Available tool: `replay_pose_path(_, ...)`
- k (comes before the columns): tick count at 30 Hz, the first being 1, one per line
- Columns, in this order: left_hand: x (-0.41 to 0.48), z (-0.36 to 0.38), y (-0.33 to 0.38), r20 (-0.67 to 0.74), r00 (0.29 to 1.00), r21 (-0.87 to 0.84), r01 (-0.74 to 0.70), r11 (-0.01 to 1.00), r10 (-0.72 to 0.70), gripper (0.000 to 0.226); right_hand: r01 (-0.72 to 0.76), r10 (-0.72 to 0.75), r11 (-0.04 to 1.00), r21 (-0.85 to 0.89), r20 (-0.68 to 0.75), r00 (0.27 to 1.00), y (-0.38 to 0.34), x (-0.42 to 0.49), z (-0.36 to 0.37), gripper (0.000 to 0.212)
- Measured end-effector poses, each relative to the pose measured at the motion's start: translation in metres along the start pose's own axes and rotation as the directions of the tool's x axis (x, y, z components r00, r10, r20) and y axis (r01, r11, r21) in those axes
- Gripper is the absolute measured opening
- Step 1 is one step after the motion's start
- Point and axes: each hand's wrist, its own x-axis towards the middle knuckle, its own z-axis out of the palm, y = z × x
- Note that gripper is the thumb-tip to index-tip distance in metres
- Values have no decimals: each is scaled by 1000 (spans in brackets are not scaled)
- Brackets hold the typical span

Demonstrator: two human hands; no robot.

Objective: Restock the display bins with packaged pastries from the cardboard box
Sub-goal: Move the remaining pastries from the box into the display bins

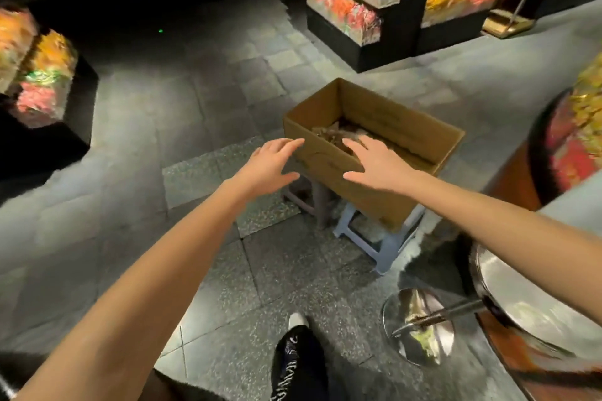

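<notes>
The cardboard box (391, 122) sits on small stools (384, 247). Brown packaged pastries (335, 133) lie inside the box. Both hands are spread wide and hold nothing. The left hand (270, 166) is by the box's near corner, and the right hand (381, 166) is over its near wall.

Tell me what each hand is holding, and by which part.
Nothing is held. The left hand and right hand are open, fingers spread, reaching toward the cardboard box; no grip yet.
</notes>
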Motion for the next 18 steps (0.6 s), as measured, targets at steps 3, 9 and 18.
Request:
replay_pose_path(3, 71, 4, -11, 34, 998, -14, -46, 999, 46, 76, -80, 81, 996, 40, -40, 996, 39, 47, -13, 77)
replay_pose_path(9, 211, 0, -48, 95, 993, -66, -68, 995, 74, 73, -192, 192, 981, 0, -30, 981, 111, 151, -31, 79)
replay_pose_path(18, 362, 24, -96, 290, 954, -83, -47, 995, 70, 72, -268, 262, 962, 48, 107, 959, 196, 268, -21, 81)
